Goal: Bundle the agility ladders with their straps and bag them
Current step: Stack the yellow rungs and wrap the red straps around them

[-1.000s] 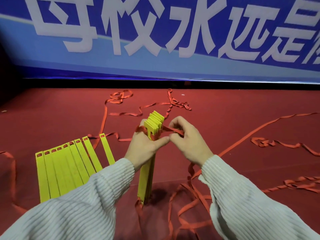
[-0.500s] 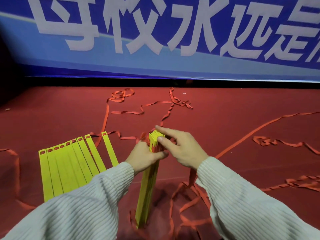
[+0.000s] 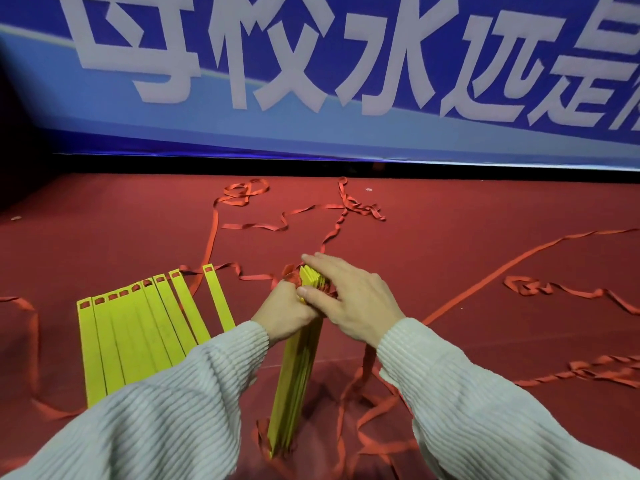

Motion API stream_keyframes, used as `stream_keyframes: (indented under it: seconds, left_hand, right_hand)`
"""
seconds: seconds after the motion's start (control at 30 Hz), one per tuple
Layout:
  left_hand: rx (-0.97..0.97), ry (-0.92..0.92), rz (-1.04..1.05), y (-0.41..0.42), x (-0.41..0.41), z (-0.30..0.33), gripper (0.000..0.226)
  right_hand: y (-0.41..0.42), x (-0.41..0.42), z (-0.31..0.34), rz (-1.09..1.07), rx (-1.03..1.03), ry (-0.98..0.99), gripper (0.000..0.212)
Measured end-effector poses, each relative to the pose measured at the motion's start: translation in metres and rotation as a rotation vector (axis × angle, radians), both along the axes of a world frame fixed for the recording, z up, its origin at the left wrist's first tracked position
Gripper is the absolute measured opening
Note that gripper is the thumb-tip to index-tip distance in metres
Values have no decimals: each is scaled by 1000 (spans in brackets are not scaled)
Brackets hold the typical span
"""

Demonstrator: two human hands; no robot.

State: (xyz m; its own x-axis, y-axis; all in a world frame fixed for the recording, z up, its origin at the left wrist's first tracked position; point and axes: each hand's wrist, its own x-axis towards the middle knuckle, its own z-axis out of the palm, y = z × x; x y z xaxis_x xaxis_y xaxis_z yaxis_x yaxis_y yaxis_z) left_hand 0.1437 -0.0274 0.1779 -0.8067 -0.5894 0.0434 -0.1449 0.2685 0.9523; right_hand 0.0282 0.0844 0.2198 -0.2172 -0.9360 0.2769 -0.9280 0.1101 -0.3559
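A: What is seen from the head view?

B: A stack of rungs is stood on end on the red floor. Its upper part is gripped by the left hand; its top is pressed by the straight fingers of the right hand, nothing being held there.

A: How much is judged done?

B: Little. No tie is seen. Left of the stack, flat rungs are spread out; beyond and right of it, straps are strewn loose. No bag is seen.
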Motion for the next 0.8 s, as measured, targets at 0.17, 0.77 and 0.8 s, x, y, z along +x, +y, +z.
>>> stream_keyframes:
  seconds: [0.17,0.77,0.8]
  left_hand:
    - [-16,-17,-66,2,1,-5,35]
    - [97,61,-187,7,2,22,38]
    - [99,51,-192,10,4,23,39]
  right_hand:
    - [0,3,-8,20,-74,-92,42]
    - [3,-26,10,186,98,-1013,67]
    - [4,-27,5,181,112,-1049,67]
